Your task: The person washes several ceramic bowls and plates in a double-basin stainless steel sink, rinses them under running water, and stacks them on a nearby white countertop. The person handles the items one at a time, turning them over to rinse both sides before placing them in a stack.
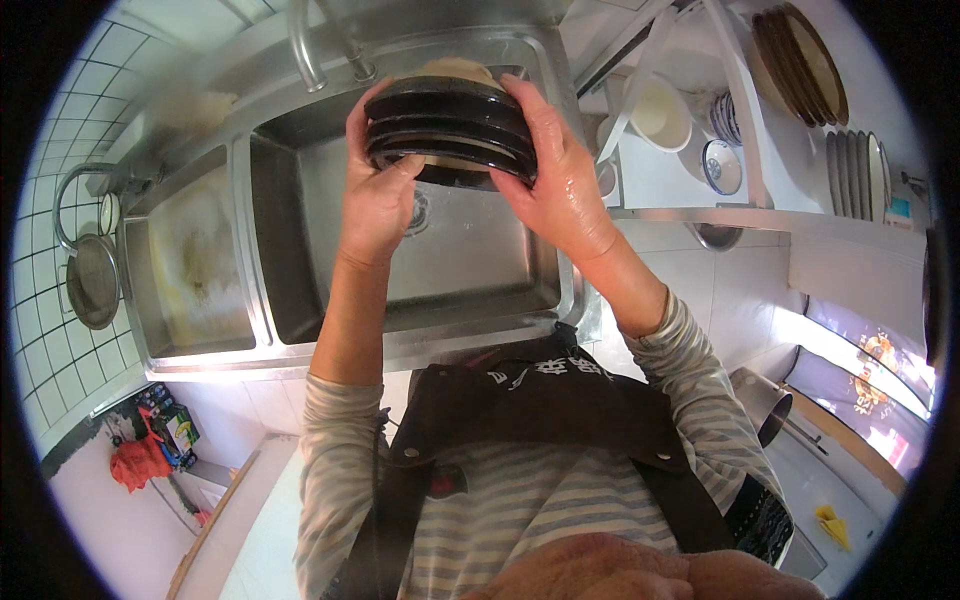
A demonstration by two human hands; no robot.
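Both of my hands grip a stack of several dark, glossy bowls or plates point(450, 124), tilted on edge above the sink. My left hand point(379, 180) holds the stack's left side, its thumb on the nearest rim. On the right side, my right hand point(551, 154) clasps the rims and looks wet. Pale inner surfaces show between some rims; the far side of the stack is hidden. Below lies the stainless-steel sink basin point(480, 259), its drain point(417, 212) partly covered by my left hand.
A steel faucet point(304, 52) rises behind the basin. At left is a second basin point(199, 262) with cloudy, yellowish contents, and a round strainer point(94, 281) hangs on the tiled wall. White shelves point(675, 187) at right hold bowls point(722, 166) and upright plates point(851, 176).
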